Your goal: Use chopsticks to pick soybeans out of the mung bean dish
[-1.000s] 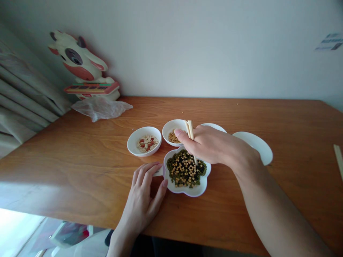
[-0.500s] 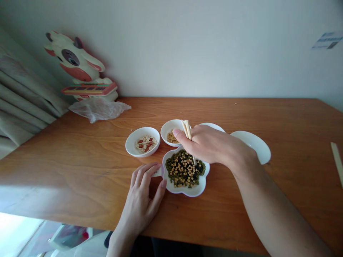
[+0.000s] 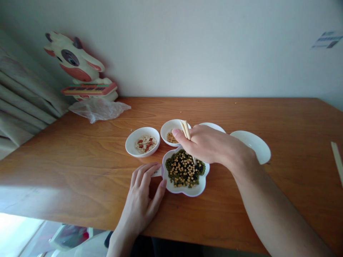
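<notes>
A cow toy is seen at the left of the table; a white tab is touched by the left hand, thumb and fingers parted; beyond it stands a bowl of pale and reddish pieces; the flower-shaped dish, laden with grains, is set centrally; chopsticks are pinched by the right hand, tips among the grains.

Left hand palm-down, loosely arched, right hand turned inward, apparently pinching
</notes>
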`<state>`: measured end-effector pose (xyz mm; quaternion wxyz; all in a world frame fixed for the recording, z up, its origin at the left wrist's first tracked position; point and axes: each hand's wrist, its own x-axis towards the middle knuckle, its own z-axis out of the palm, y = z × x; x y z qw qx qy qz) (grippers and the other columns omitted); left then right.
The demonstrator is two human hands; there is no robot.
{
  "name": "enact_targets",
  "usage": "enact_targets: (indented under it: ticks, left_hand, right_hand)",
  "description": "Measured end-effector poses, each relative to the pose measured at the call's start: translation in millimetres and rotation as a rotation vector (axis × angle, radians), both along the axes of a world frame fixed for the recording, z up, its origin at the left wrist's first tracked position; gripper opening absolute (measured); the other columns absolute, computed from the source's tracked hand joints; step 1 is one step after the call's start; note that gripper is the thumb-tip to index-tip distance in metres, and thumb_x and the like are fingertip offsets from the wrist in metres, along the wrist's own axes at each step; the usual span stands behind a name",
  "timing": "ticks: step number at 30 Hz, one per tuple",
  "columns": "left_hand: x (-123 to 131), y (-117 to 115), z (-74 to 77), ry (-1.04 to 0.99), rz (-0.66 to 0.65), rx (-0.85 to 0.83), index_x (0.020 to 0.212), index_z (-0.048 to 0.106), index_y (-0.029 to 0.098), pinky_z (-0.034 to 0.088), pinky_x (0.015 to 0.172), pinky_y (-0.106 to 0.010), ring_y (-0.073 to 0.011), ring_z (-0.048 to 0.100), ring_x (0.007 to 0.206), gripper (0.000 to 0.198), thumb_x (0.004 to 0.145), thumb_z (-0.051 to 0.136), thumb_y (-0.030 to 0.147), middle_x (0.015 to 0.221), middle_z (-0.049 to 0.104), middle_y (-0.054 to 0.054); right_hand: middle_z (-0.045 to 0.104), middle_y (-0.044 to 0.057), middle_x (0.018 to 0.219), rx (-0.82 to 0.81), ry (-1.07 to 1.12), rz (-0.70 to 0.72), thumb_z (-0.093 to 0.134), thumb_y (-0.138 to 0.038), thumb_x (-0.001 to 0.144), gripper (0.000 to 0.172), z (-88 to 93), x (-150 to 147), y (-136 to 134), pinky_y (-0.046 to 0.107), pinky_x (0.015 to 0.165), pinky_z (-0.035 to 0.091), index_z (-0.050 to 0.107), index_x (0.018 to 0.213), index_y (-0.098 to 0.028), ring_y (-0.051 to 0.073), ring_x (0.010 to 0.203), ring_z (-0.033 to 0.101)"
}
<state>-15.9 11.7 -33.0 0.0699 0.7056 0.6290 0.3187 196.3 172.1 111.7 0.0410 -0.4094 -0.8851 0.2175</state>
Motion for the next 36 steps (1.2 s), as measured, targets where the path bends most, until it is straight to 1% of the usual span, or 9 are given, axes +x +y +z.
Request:
enact_targets:
  ticks: [8, 10, 15, 20, 24, 26, 30, 32, 36]
  left_hand:
    - [-0.5, -0.2, -0.1, -0.003, 0.005, -0.003, 0.149, 0.05, 0.029, 0.045, 0.119, -0.054, -0.0321, 0.052, 0.14, 0.041, 0.109, 0.059, 0.036, 0.148, 0.058, -0.01]
    - [-0.3, -0.5, 0.2, -0.001, 0.004, -0.004, 0.149, 0.05, 0.029, 0.045, 0.119, -0.054, -0.0322, 0.052, 0.14, 0.041, 0.11, 0.058, 0.036, 0.148, 0.058, -0.01]
    - [0.6, -0.6, 1.2, -0.002, 0.005, 0.0, 0.149, 0.05, 0.029, 0.045, 0.119, -0.054, -0.032, 0.052, 0.14, 0.041, 0.11, 0.058, 0.036, 0.148, 0.058, -0.01]
    - [0.5, -0.4, 1.2, 0.003, 0.009, -0.001, 0.149, 0.05, 0.029, 0.046, 0.119, -0.054, -0.0324, 0.052, 0.14, 0.041, 0.109, 0.059, 0.036, 0.148, 0.059, -0.01]
    - [0.2, -0.5, 1.2, -0.001, 0.005, 0.001, 0.149, 0.05, 0.029, 0.045, 0.119, -0.054, -0.032, 0.052, 0.14, 0.041, 0.109, 0.059, 0.036, 0.148, 0.059, -0.009]
    - [0.2, -0.8, 1.3, -0.003, 0.003, 0.001, 0.149, 0.05, 0.029, 0.045, 0.119, -0.053, -0.0316, 0.052, 0.14, 0.041, 0.11, 0.058, 0.035, 0.148, 0.059, -0.009]
    - [0.0, -0.8, 1.5, -0.002, 0.001, -0.005, 0.15, 0.049, 0.029, 0.044, 0.119, -0.054, -0.0317, 0.051, 0.141, 0.041, 0.11, 0.058, 0.035, 0.148, 0.058, -0.01]
    - [0.0, -0.1, 1.5, -0.001, 0.0, -0.002, 0.15, 0.049, 0.029, 0.044, 0.119, -0.053, -0.0316, 0.051, 0.14, 0.041, 0.11, 0.058, 0.035, 0.148, 0.058, -0.01]
    - [0.2, 0.8, 1.0, 0.002, 0.003, -0.001, 0.15, 0.049, 0.029, 0.044, 0.119, -0.053, -0.0314, 0.051, 0.14, 0.041, 0.11, 0.058, 0.035, 0.148, 0.058, -0.009]
  right_hand:
    - [0.057, 0.004, 0.055, -0.024, 0.045, -0.011, 0.019, -0.065, 0.11, 0.076, -1.1, 1.1, 0.0, 0.035, 0.057, 0.025, 0.055, 0.059, -0.021, 0.015, 0.051, 0.043]
    - [0.056, 0.004, 0.053, -0.03, 0.046, -0.018, 0.02, -0.065, 0.11, 0.075, -0.9, 1.6, -0.2, 0.035, 0.057, 0.026, 0.054, 0.058, -0.021, 0.015, 0.05, 0.043]
    - [0.061, 0.005, 0.058, -0.031, 0.023, -0.016, 0.018, -0.065, 0.11, 0.077, -1.4, 1.4, 0.6, 0.035, 0.058, 0.027, 0.061, 0.062, -0.022, 0.017, 0.053, 0.047]
    - [0.067, 0.007, 0.064, 0.025, -0.004, 0.008, 0.016, -0.063, 0.111, 0.078, -2.6, 0.6, 1.6, 0.036, 0.058, 0.027, 0.068, 0.069, -0.022, 0.019, 0.056, 0.05]
    - [0.071, 0.008, 0.069, 0.041, -0.024, 0.023, 0.017, -0.06, 0.112, 0.076, -1.1, -0.6, 1.3, 0.035, 0.06, 0.029, 0.071, 0.076, -0.021, 0.019, 0.059, 0.056]
    - [0.071, 0.008, 0.068, 0.039, -0.019, 0.032, 0.017, -0.059, 0.112, 0.074, -0.8, -1.3, 1.5, 0.035, 0.059, 0.029, 0.069, 0.076, -0.021, 0.019, 0.058, 0.055]
    - [0.062, 0.005, 0.059, 0.039, 0.026, 0.046, 0.019, -0.057, 0.112, 0.069, -2.1, -2.7, 2.6, 0.035, 0.057, 0.027, 0.056, 0.065, -0.022, 0.017, 0.053, 0.045]
    - [0.059, 0.003, 0.056, 0.04, 0.037, 0.053, 0.021, -0.055, 0.112, 0.065, -3.0, -3.3, 2.8, 0.035, 0.056, 0.026, 0.051, 0.064, -0.022, 0.016, 0.051, 0.043]
    - [0.06, 0.004, 0.057, 0.053, 0.042, 0.056, 0.022, -0.055, 0.112, 0.066, -4.5, -4.1, 2.5, 0.036, 0.057, 0.025, 0.052, 0.063, -0.022, 0.016, 0.051, 0.042]
